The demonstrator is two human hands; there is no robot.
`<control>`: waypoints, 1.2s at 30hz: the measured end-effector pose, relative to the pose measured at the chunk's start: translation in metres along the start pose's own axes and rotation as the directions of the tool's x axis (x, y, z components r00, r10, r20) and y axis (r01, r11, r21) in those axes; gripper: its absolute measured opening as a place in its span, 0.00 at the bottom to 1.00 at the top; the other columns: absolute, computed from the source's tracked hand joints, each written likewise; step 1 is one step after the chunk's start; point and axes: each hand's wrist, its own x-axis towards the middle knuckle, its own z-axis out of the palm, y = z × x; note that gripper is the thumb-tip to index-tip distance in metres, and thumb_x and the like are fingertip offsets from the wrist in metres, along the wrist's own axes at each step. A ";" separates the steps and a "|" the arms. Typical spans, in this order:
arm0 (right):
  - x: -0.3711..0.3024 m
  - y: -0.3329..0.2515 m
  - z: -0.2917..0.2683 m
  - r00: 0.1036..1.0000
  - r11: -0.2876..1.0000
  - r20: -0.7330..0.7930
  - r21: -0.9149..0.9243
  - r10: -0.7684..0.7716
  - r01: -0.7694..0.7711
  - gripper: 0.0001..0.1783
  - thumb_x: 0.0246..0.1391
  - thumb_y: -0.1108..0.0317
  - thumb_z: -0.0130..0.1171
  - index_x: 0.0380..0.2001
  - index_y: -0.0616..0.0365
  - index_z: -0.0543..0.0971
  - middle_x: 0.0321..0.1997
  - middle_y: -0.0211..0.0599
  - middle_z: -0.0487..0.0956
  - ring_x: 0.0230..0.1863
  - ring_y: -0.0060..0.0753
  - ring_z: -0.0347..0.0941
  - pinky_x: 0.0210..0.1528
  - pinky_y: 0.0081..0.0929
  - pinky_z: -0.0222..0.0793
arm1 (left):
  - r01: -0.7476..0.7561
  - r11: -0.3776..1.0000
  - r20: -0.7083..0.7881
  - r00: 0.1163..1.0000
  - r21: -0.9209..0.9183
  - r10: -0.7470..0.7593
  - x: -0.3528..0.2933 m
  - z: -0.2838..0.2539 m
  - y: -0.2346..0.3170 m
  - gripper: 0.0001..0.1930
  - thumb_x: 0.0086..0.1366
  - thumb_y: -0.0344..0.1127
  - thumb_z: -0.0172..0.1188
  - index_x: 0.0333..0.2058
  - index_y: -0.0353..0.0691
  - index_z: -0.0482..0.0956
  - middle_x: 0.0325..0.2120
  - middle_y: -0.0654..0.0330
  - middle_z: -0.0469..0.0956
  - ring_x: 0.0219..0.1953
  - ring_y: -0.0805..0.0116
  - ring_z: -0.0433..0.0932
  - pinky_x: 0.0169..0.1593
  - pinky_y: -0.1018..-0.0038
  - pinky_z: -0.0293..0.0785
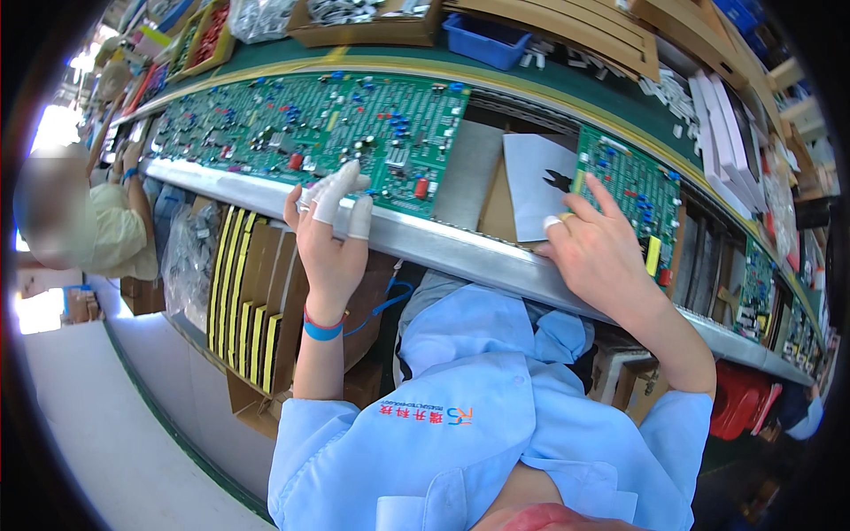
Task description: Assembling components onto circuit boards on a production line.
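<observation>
At the steel front rail (460, 248) of the green-topped conveyor bench, your left hand (332, 234), its white-cotted fingertips (326, 205) pressed loosely together and holding nothing, touched the near edge of the large green circuit board (310, 128), already densely populated with parts. Your right hand (602, 248), fingers spread, rested beside the smaller green circuit board (637, 190) and a white paper sheet (531, 181); cardboard trays (372, 26), a blue plastic bin (487, 40) and another seated worker (97, 230) filled the crowded workshop.

Glossy green circuit board (310, 124), brushed metal rail (460, 248), matt cardboard boxes (257, 301)
</observation>
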 end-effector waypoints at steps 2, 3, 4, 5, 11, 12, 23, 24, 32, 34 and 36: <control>-0.003 0.002 -0.003 1.000 1.000 0.012 0.009 -0.013 0.013 0.12 0.45 0.64 0.63 0.28 0.62 0.77 0.25 0.43 0.78 0.46 0.44 0.73 0.66 0.49 0.53 | 0.022 0.999 -0.023 0.999 0.033 -0.022 0.008 -0.013 -0.013 0.19 0.59 0.28 0.60 0.51 0.43 0.76 0.40 0.64 0.81 0.49 0.68 0.75 0.64 0.63 0.45; -0.007 0.003 -0.003 0.999 1.000 -0.036 -0.006 0.012 -0.012 0.11 0.46 0.63 0.62 0.26 0.61 0.76 0.23 0.42 0.77 0.44 0.43 0.73 0.66 0.49 0.53 | 0.039 0.997 -0.028 0.999 0.060 -0.037 0.012 -0.018 -0.021 0.19 0.60 0.29 0.59 0.51 0.44 0.76 0.40 0.65 0.81 0.49 0.68 0.75 0.64 0.63 0.45; -0.012 0.006 -0.002 0.996 0.999 -0.085 -0.022 0.042 -0.044 0.11 0.47 0.63 0.61 0.24 0.60 0.76 0.21 0.42 0.76 0.43 0.42 0.74 0.66 0.49 0.52 | 0.052 0.995 -0.031 0.998 0.080 -0.050 0.019 -0.019 -0.028 0.18 0.61 0.29 0.58 0.51 0.45 0.76 0.40 0.66 0.81 0.49 0.69 0.75 0.64 0.63 0.45; -0.019 0.010 -0.004 0.996 0.996 -0.046 -0.043 0.081 -0.083 0.10 0.46 0.65 0.61 0.24 0.61 0.76 0.23 0.43 0.77 0.43 0.43 0.74 0.66 0.51 0.52 | 0.037 0.995 -0.007 0.999 0.098 -0.037 0.028 -0.020 -0.032 0.18 0.63 0.30 0.55 0.53 0.45 0.74 0.40 0.65 0.81 0.50 0.67 0.75 0.64 0.61 0.45; -0.062 0.022 -0.012 0.954 0.954 -0.040 -0.028 0.296 -0.298 0.07 0.45 0.70 0.62 0.25 0.63 0.76 0.25 0.45 0.78 0.44 0.45 0.73 0.65 0.54 0.52 | -0.078 0.945 0.127 0.991 0.317 0.040 0.061 -0.002 -0.063 0.24 0.59 0.23 0.50 0.55 0.41 0.71 0.39 0.59 0.81 0.50 0.59 0.75 0.64 0.54 0.45; -0.071 0.026 -0.013 0.951 0.951 -0.044 -0.034 0.305 -0.307 0.07 0.45 0.70 0.62 0.25 0.63 0.76 0.25 0.45 0.78 0.44 0.45 0.73 0.65 0.54 0.52 | -0.124 0.929 0.175 0.982 0.348 0.065 0.066 0.006 -0.065 0.25 0.57 0.22 0.50 0.55 0.40 0.71 0.38 0.58 0.81 0.50 0.59 0.75 0.64 0.53 0.46; -0.147 0.052 -0.014 0.811 0.795 -0.162 -0.163 0.562 -0.584 0.06 0.47 0.75 0.59 0.31 0.63 0.76 0.31 0.43 0.80 0.48 0.45 0.72 0.63 0.53 0.54 | -0.203 0.916 0.313 0.945 0.345 0.091 0.073 0.026 -0.048 0.23 0.59 0.23 0.49 0.55 0.34 0.71 0.35 0.51 0.81 0.47 0.55 0.77 0.63 0.51 0.48; -0.152 0.053 -0.014 0.796 0.777 -0.170 -0.176 0.581 -0.605 0.06 0.47 0.75 0.59 0.31 0.63 0.76 0.31 0.43 0.80 0.48 0.45 0.72 0.63 0.53 0.54 | -0.162 0.941 0.320 0.946 0.297 0.062 0.074 0.027 -0.041 0.22 0.61 0.24 0.50 0.55 0.34 0.71 0.37 0.51 0.81 0.47 0.55 0.76 0.63 0.51 0.48; -0.177 0.064 -0.007 0.749 0.738 -0.256 -0.157 0.612 -0.656 0.07 0.47 0.74 0.60 0.32 0.60 0.77 0.30 0.40 0.79 0.45 0.43 0.73 0.62 0.51 0.56 | -0.352 0.929 0.440 0.856 0.114 0.271 0.067 0.054 0.015 0.24 0.58 0.23 0.52 0.55 0.34 0.70 0.38 0.46 0.79 0.50 0.54 0.75 0.64 0.50 0.46; -0.182 0.067 -0.005 0.746 0.734 -0.272 -0.163 0.608 -0.659 0.07 0.47 0.74 0.60 0.32 0.60 0.77 0.29 0.39 0.79 0.44 0.42 0.74 0.62 0.51 0.56 | -0.379 0.922 0.522 0.805 0.083 0.284 0.070 0.061 0.040 0.23 0.62 0.26 0.52 0.58 0.36 0.68 0.42 0.54 0.81 0.54 0.56 0.73 0.64 0.52 0.45; -0.186 0.070 -0.004 0.735 0.720 -0.297 -0.182 0.609 -0.670 0.07 0.46 0.75 0.60 0.32 0.60 0.78 0.29 0.39 0.79 0.43 0.42 0.74 0.62 0.50 0.57 | -0.414 0.910 0.531 0.774 0.014 0.345 0.068 0.075 0.055 0.23 0.62 0.27 0.54 0.57 0.37 0.68 0.42 0.53 0.80 0.53 0.56 0.73 0.64 0.52 0.46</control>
